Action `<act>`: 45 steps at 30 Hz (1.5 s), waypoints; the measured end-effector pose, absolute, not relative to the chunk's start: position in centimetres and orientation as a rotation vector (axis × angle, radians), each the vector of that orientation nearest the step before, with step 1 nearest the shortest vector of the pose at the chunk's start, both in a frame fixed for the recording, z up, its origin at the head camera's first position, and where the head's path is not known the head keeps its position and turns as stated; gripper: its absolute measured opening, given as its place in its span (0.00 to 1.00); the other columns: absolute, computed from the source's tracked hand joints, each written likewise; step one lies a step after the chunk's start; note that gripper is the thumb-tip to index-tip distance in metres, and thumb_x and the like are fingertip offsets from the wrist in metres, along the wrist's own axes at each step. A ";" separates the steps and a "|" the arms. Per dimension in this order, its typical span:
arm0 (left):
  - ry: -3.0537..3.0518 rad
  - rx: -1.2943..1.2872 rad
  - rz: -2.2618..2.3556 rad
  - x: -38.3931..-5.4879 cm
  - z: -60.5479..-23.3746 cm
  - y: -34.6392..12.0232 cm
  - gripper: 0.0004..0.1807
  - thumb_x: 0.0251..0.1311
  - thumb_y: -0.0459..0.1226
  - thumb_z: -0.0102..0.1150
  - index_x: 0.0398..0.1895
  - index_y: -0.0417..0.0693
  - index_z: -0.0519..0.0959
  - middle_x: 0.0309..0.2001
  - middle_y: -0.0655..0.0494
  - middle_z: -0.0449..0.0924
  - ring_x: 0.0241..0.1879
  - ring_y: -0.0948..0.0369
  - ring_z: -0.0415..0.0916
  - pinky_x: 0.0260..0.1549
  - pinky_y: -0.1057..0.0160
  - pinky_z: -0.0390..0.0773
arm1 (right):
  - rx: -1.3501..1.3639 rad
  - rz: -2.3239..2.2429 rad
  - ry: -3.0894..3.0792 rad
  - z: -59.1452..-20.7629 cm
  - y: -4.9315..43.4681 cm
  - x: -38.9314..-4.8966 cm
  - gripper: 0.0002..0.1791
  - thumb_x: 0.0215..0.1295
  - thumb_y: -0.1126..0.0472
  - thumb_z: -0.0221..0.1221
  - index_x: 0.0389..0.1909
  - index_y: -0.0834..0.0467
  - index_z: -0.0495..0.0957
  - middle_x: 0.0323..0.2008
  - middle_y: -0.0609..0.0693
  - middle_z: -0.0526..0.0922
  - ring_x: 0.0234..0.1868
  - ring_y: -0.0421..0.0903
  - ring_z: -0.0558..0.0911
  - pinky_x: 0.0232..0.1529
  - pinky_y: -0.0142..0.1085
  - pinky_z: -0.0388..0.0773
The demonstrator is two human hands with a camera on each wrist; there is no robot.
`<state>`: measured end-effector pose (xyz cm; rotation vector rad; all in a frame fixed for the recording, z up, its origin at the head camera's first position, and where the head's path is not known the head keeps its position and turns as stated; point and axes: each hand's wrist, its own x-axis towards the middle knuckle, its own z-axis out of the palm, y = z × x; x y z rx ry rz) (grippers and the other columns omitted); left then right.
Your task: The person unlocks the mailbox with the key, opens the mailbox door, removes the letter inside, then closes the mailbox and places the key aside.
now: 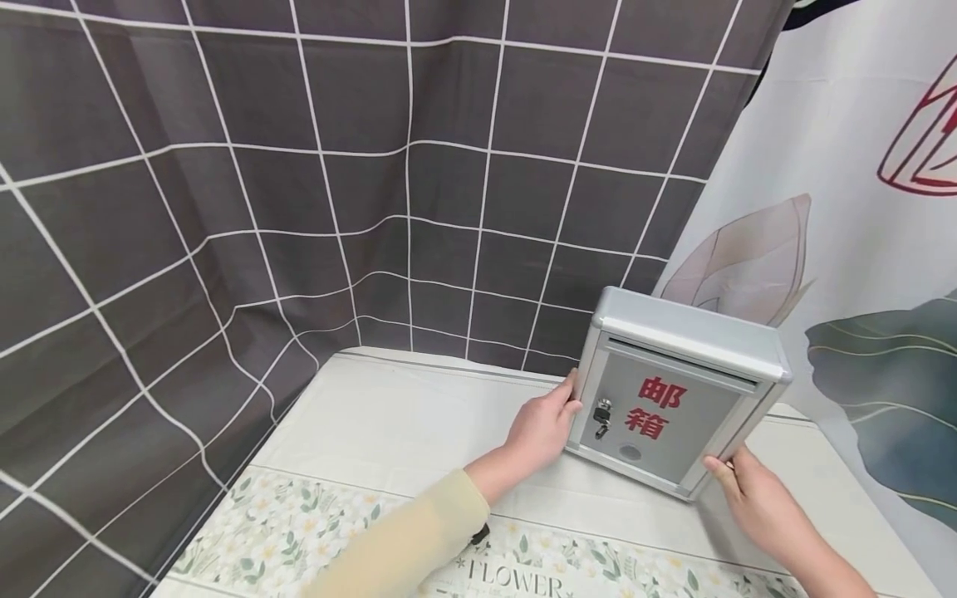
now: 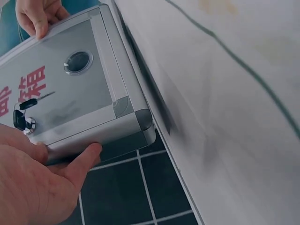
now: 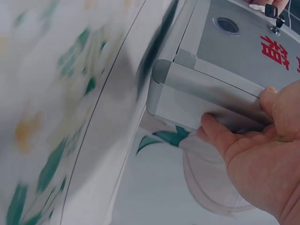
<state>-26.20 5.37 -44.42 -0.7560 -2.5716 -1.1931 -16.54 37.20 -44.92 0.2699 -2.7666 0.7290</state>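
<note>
A silver metal mailbox (image 1: pixel 673 394) with red lettering on its door is held between both hands, leaning in the head view and close over the white tabletop. My left hand (image 1: pixel 540 428) grips its left side, thumb at the front edge near the lock. On the opposite side, my right hand (image 1: pixel 758 490) grips low, its thumb on the front frame. Keys (image 2: pixel 26 110) hang from the lock in the door. A round window (image 3: pixel 227 26) sits low in the door, and a slot (image 1: pixel 680 364) runs along the top.
The table's cloth (image 1: pixel 299 523) is white with a floral band along the front. Behind it hangs a dark curtain (image 1: pixel 449 191) with a white grid. To the right is a white curtain (image 1: pixel 845 149) with printed leaf shapes. A small black object (image 1: pixel 481 534) shows beside the left sleeve.
</note>
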 end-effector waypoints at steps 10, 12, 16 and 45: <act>-2.554 -0.683 -1.217 -25.8 -45.0 2.2 0.31 0.88 0.43 0.52 0.87 0.43 0.65 0.75 0.47 0.77 0.57 0.48 0.90 0.55 0.53 0.90 | 0.283 0.791 -2.834 -44.6 34.2 -17.7 0.25 0.93 0.57 0.50 0.75 0.71 0.65 0.64 0.79 0.79 0.65 0.81 0.79 0.60 0.75 0.79; -2.550 -0.669 -1.221 -25.8 -45.0 1.6 0.31 0.88 0.43 0.53 0.87 0.44 0.66 0.74 0.46 0.78 0.51 0.48 0.91 0.50 0.53 0.90 | 0.298 0.798 -2.815 -44.6 33.6 -18.0 0.22 0.92 0.57 0.51 0.71 0.71 0.68 0.61 0.76 0.81 0.64 0.80 0.80 0.60 0.75 0.79; -2.549 -0.641 -1.220 -25.7 -45.1 0.4 0.30 0.88 0.42 0.53 0.86 0.43 0.67 0.72 0.43 0.81 0.45 0.48 0.91 0.46 0.51 0.90 | 0.324 0.811 -2.802 -44.7 32.5 -18.5 0.20 0.91 0.58 0.52 0.69 0.70 0.69 0.58 0.72 0.84 0.62 0.78 0.82 0.60 0.73 0.81; -2.539 -0.506 -1.307 -24.5 -46.0 -4.9 0.31 0.88 0.42 0.53 0.86 0.40 0.66 0.78 0.42 0.73 0.72 0.42 0.78 0.70 0.43 0.80 | 0.437 0.864 -2.750 -45.7 27.5 -20.1 0.17 0.88 0.58 0.57 0.65 0.66 0.74 0.54 0.64 0.86 0.60 0.70 0.86 0.59 0.66 0.85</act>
